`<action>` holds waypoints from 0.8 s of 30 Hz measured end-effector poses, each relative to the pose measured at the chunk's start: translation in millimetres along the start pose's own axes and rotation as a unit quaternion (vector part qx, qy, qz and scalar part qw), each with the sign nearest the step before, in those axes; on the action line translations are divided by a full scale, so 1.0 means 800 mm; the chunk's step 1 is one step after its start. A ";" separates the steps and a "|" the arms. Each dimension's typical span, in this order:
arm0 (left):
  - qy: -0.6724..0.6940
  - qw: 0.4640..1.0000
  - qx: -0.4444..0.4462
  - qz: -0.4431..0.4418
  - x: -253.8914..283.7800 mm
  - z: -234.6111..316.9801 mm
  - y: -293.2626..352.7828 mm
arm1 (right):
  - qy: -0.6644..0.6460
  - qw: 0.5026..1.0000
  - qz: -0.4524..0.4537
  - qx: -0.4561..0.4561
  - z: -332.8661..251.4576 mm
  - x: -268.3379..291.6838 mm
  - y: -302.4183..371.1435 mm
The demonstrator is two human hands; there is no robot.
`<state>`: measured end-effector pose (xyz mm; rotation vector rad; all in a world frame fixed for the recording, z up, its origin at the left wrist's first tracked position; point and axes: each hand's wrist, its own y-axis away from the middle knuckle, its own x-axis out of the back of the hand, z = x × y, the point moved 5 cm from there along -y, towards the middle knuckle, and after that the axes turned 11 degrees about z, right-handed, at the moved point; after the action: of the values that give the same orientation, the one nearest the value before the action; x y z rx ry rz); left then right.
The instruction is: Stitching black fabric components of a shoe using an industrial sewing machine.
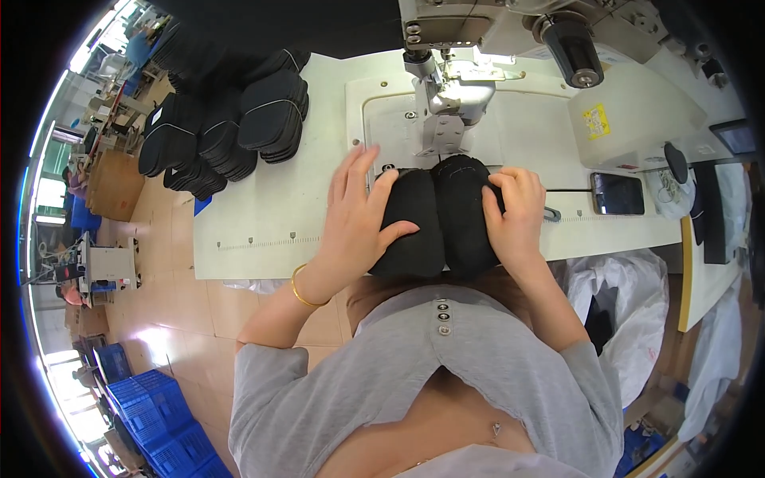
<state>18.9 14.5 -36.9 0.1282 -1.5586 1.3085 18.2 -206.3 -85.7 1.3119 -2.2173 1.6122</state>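
Two black padded fabric pieces, rounded at the ends, lie side by side at the front edge of the sewing table. My left hand [362, 217] rests against the left black padded piece [414, 231], its thumb on top and its other fingers stretched out and spread past the left edge. Bent fingers and thumb of my right hand [516, 213] pinch the right edge of the right black padded piece [464, 219]. The far ends of both pieces reach the sewing machine head [454, 111]; the needle is hidden.
Banded stacks of black fabric pieces [275, 111] stand on the table's left. To the right are a phone [617, 193], a grey metal tool [551, 214] beside my right hand, and the machine's motor housing [637, 119]. White plastic bags [637, 311] hang below; blue crates [155, 410] sit on the floor.
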 end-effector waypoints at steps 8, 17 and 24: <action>0.619 0.563 0.548 0.005 -0.007 -0.044 -0.006 | -0.229 0.956 0.173 -0.062 -0.021 0.058 -0.051; 0.691 0.545 0.462 0.107 -0.004 -0.020 -0.033 | -0.477 0.846 -0.124 -0.200 -0.066 0.004 -0.083; 0.685 0.563 0.424 0.186 0.003 -0.033 -0.031 | -0.419 0.873 -0.094 -0.233 -0.063 0.018 -0.042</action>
<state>50.7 26.1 -22.9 -0.5596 0.4938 1.6537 13.1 -175.7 -31.4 2.2143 -2.5049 0.3646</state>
